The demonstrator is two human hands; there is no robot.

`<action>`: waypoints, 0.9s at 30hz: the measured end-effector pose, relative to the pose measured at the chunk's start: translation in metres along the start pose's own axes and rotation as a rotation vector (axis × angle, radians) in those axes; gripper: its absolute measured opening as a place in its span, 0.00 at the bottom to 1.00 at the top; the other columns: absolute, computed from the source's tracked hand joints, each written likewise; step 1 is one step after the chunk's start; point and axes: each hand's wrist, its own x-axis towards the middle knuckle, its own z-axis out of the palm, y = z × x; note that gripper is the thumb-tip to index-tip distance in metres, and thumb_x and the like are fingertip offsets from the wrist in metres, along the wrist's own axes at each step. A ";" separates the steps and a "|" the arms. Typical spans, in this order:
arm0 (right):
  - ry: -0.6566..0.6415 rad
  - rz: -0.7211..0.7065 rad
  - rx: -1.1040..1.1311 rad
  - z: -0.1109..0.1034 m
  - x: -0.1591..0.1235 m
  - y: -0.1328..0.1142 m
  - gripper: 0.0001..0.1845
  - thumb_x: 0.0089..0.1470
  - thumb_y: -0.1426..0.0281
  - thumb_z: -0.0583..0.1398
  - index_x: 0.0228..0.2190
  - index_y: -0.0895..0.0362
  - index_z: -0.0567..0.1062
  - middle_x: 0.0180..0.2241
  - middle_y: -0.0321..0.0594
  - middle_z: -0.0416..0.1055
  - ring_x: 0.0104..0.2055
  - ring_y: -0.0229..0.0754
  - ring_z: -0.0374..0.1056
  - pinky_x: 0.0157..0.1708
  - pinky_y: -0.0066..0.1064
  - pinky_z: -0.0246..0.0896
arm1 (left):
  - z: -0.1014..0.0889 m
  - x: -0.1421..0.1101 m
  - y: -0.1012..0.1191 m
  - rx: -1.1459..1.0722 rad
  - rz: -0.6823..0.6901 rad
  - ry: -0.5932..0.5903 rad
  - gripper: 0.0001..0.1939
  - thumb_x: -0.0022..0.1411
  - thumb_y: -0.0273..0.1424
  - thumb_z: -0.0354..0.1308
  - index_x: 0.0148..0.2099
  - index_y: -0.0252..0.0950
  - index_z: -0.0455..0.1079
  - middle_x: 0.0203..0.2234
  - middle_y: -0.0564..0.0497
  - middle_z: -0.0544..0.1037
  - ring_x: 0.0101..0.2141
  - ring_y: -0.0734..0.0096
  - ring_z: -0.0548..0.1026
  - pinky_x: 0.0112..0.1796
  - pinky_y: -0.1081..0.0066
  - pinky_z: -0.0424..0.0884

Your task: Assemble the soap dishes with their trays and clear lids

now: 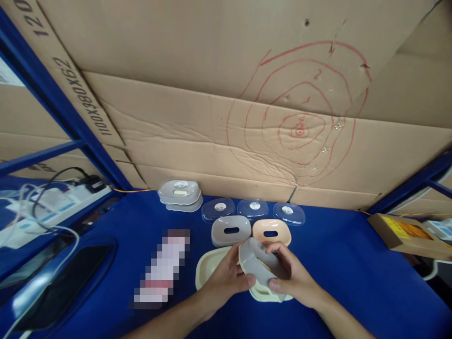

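Observation:
A grey oval plastic shell [251,260] is tilted between my two hands above the table. My left hand [228,278] grips its left side, thumb at the lower front. My right hand [295,278] holds the right side, with fingers reaching over the rim into the hollow. Beneath lie cream plastic dishes [209,262], partly covered by my hands and the shell. Just beyond are a grey oval part with a slot [219,231] and a peach one [262,227]. Behind these, clear oval lids [212,214], each with a round sticker, lie in a row.
Stacked grey cases [187,201] stand at the back left. A black flat device [67,289] and a power strip [100,190] with cables lie left. A pixelated object [161,268] is nearer. At right sits a cardboard box [390,231]; a cardboard wall [197,136] closes the back.

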 end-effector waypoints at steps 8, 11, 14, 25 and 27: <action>0.173 -0.228 -0.421 0.000 -0.009 -0.002 0.29 0.49 0.58 0.73 0.49 0.47 0.69 0.67 0.48 0.61 0.70 0.62 0.59 0.64 0.50 0.59 | -0.001 0.002 -0.002 -0.002 0.061 0.068 0.41 0.53 0.43 0.79 0.64 0.44 0.66 0.64 0.41 0.73 0.60 0.45 0.75 0.59 0.51 0.71; 0.292 -0.330 -0.734 -0.033 -0.012 -0.011 0.31 0.52 0.60 0.72 0.54 0.48 0.68 0.68 0.51 0.59 0.70 0.61 0.59 0.65 0.52 0.58 | -0.006 0.003 -0.004 -0.003 0.032 0.092 0.40 0.56 0.44 0.77 0.66 0.46 0.65 0.63 0.42 0.74 0.64 0.44 0.71 0.60 0.52 0.70; 0.417 -0.272 -0.967 -0.091 -0.016 -0.015 0.31 0.57 0.57 0.69 0.58 0.47 0.66 0.67 0.51 0.62 0.70 0.61 0.60 0.66 0.57 0.55 | -0.010 0.003 -0.009 0.002 -0.005 0.093 0.42 0.55 0.44 0.78 0.67 0.46 0.65 0.64 0.42 0.73 0.65 0.43 0.71 0.61 0.50 0.70; 0.177 0.099 -1.085 -0.160 -0.024 0.028 0.35 0.48 0.65 0.67 0.59 0.45 0.72 0.71 0.45 0.62 0.74 0.61 0.57 0.69 0.60 0.54 | 0.002 -0.004 0.010 -0.047 -0.058 0.003 0.48 0.48 0.42 0.81 0.68 0.49 0.65 0.67 0.44 0.70 0.65 0.44 0.68 0.63 0.51 0.65; 0.136 0.098 -1.061 -0.152 -0.018 0.021 0.40 0.51 0.61 0.69 0.64 0.45 0.69 0.75 0.45 0.56 0.78 0.62 0.47 0.72 0.62 0.47 | 0.003 -0.004 0.013 -0.065 -0.063 -0.015 0.48 0.47 0.41 0.82 0.67 0.49 0.67 0.68 0.44 0.68 0.64 0.44 0.68 0.60 0.54 0.67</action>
